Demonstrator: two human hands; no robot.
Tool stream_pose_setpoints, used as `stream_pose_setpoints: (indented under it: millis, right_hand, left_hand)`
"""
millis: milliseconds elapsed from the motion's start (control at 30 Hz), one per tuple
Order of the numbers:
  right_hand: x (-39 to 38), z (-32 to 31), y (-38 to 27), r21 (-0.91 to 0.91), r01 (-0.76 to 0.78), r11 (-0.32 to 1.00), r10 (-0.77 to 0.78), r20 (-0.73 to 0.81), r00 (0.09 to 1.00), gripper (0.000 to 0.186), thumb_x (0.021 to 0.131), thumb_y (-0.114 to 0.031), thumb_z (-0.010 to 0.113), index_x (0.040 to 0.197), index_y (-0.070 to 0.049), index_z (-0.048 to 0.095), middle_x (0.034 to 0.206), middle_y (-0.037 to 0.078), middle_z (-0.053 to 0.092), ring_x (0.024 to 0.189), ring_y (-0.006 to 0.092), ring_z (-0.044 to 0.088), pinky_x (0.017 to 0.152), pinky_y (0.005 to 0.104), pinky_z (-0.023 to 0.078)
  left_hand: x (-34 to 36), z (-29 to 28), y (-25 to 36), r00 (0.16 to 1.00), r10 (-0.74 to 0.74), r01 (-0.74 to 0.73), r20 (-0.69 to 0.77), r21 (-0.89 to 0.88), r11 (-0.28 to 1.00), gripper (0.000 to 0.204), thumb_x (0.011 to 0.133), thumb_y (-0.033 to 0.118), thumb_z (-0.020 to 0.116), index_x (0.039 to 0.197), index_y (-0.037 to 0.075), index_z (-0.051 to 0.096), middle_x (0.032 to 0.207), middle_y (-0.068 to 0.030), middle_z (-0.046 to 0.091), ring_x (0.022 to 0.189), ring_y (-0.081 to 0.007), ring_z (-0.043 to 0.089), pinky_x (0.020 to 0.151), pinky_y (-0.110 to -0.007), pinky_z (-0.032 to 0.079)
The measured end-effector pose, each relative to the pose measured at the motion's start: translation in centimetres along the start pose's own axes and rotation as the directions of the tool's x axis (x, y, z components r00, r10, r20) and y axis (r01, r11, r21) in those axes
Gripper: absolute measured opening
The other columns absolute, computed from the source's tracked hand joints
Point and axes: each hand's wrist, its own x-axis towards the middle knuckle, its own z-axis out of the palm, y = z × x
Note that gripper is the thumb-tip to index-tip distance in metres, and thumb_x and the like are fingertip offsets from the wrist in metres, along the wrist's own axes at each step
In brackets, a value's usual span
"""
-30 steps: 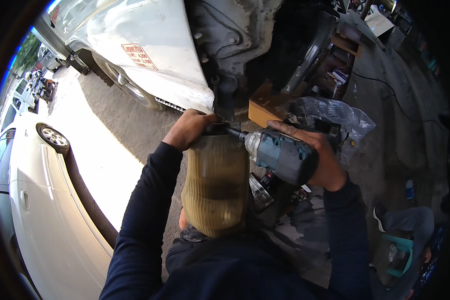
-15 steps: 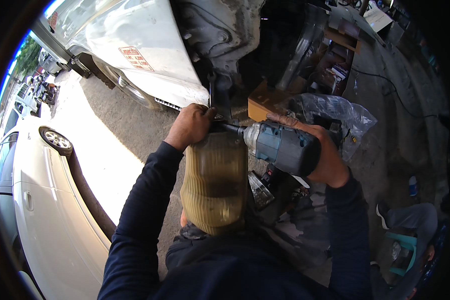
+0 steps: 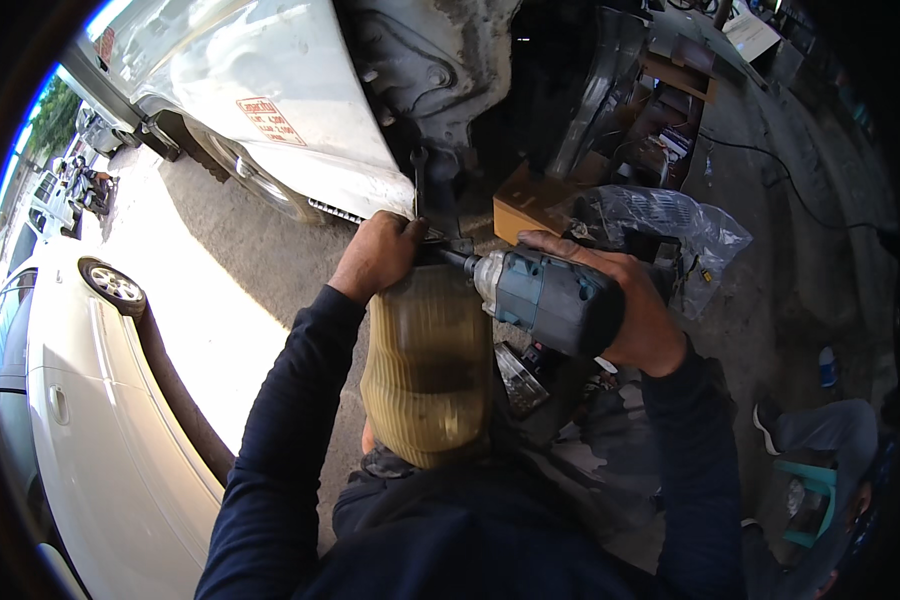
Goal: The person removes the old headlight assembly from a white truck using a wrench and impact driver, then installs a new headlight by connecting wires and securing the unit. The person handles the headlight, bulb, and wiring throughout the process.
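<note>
My left hand (image 3: 374, 258) is closed at the lower corner of the white vehicle panel (image 3: 300, 120), fingers wrapped round the lower end of an open-ended wrench (image 3: 420, 180) that stands upright. From the right, my right hand (image 3: 638, 310) grips a teal and black impact wrench (image 3: 545, 298). Its dark socket (image 3: 457, 259) points left, close to my left fingers; whatever fastener it meets is hidden. Below both hands, in front of my lap, is a yellowish ribbed piece (image 3: 430, 370), its kind unclear.
A cardboard box (image 3: 530, 203) and clear plastic wrapping (image 3: 660, 215) lie beyond my right hand. A cream car (image 3: 120, 430) stands at the left. Someone's bent leg (image 3: 825, 432) is beside a teal stool (image 3: 815, 490) at the lower right. A cable (image 3: 790, 180) crosses the floor.
The impact wrench and my right hand have shifted slightly left, with the tool tilting a little. My left hand stays nearly in place, still around the wrench.
</note>
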Motion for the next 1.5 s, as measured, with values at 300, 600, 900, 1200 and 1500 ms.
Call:
stream_pose_setpoints:
  millis: [300, 600, 900, 1200, 1500]
  right_hand:
    - [-0.1, -0.6, -0.2, 0.041, -0.066, 0.997, 0.063, 0.069, 0.996, 0.08, 0.073, -0.021, 0.093, 0.144, 0.001, 0.063, 0.136, 0.019, 0.072, 0.121, 0.035, 0.072, 0.105, 0.0403, 0.057]
    - [-0.1, -1.0, -0.5, -0.048, -0.017, 0.999, 0.02, 0.063, 0.998, 0.076, 0.074, -0.018, 0.088, 0.143, 0.0, 0.064, 0.137, 0.019, 0.072, 0.121, 0.0343, 0.073, 0.104, 0.0407, 0.058]
    - [-0.5, -2.6, -0.9, -0.098, 0.043, 0.994, -0.04, 0.031, 0.999, 0.073, 0.075, -0.02, 0.085, 0.145, -0.014, 0.066, 0.122, 0.018, 0.077, 0.103, 0.0348, 0.078, 0.092, 0.0415, 0.061]
    - [-1.0, -3.3, -0.9, -0.075, 0.074, 0.994, -0.071, 0.03, 0.997, 0.073, 0.074, -0.02, 0.084, 0.143, -0.003, 0.067, 0.129, 0.02, 0.075, 0.107, 0.0338, 0.078, 0.095, 0.0404, 0.06]
    - [-2.6, -3.0, -3.2, -0.195, -0.02, 0.981, 0.028, 0.038, 0.999, 0.076, 0.07, -0.02, 0.086, 0.141, -0.001, 0.068, 0.129, 0.02, 0.075, 0.106, 0.0323, 0.078, 0.094, 0.0391, 0.059]
  left_hand:
    - [0.0, 0.1, -0.2, 1.0, 0.014, -0.015, -0.017, -0.021, 1.0, 0.046, 0.104, 0.034, 0.061, 0.105, -0.01, 0.073, 0.102, -0.0363, 0.071, 0.105, -0.0517, 0.068, 0.092, -0.053, 0.054]
    - [-0.1, 0.5, -1.0, 0.997, 0.083, -0.08, -0.002, -0.301, 0.95, 0.037, 0.101, 0.027, 0.064, 0.099, -0.009, 0.073, 0.079, -0.022, 0.071, 0.074, -0.0238, 0.069, 0.078, -0.039, 0.055]
    - [-1.3, -0.8, 0.5, 0.994, 0.028, 0.018, 0.102, -0.428, 0.903, 0.034, 0.104, 0.023, 0.06, 0.111, -0.007, 0.075, 0.089, -0.007, 0.074, 0.079, -0.0125, 0.062, 0.079, -0.034, 0.054]
    - [-1.6, -1.2, 0.8, 0.991, 0.088, -0.033, 0.105, -0.437, 0.899, 0.034, 0.104, 0.023, 0.061, 0.114, -0.007, 0.074, 0.086, -0.0071, 0.071, 0.078, -0.0132, 0.061, 0.078, -0.033, 0.053]
    - [-2.1, -1.2, 1.2, 0.984, 0.172, -0.134, 0.045, -0.451, 0.883, 0.034, 0.102, 0.024, 0.061, 0.109, -0.007, 0.074, 0.081, -0.0122, 0.071, 0.077, -0.0181, 0.064, 0.077, -0.037, 0.054]
